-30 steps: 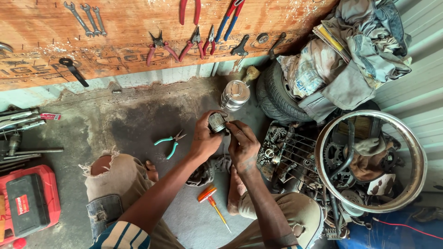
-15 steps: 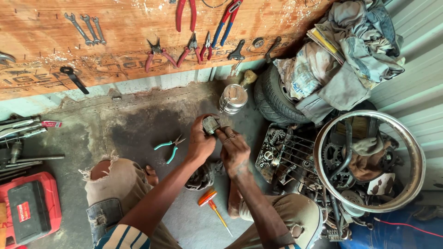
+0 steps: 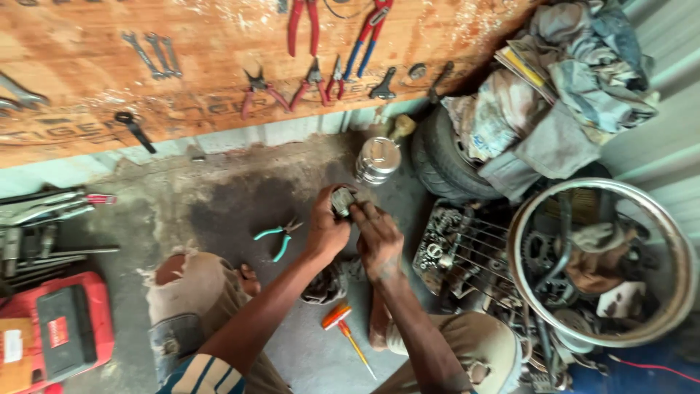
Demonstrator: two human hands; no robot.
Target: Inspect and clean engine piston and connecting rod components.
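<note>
— What lies around the small grey metal part (image 3: 343,200) you hold?

— Teal-handled pliers (image 3: 275,238) on the concrete floor (image 3: 219,197) to its left, a ribbed silver cylinder (image 3: 378,160) just beyond it, an orange-handled screwdriver (image 3: 345,330) below, a steel wheel rim (image 3: 660,292) well to its right.

— And your fingers?

— Your left hand (image 3: 326,230) curls closed around the part; your right hand (image 3: 378,237) pinches its other side, fingertips touching it.

1. A repair workshop, floor-level and grimy.
2. Wooden tool board (image 3: 219,80) hung with pliers (image 3: 302,25) and spanners (image 3: 153,55).
3. Stained concrete floor (image 3: 219,197) strewn with teal pliers (image 3: 275,237) and an orange screwdriver (image 3: 343,328).
4. Tyre (image 3: 445,157), bare wheel rim (image 3: 674,241), sprockets (image 3: 543,252) and greasy engine parts (image 3: 445,244) heaped at the right.
5. Red tool case (image 3: 62,328) at the left.
</note>
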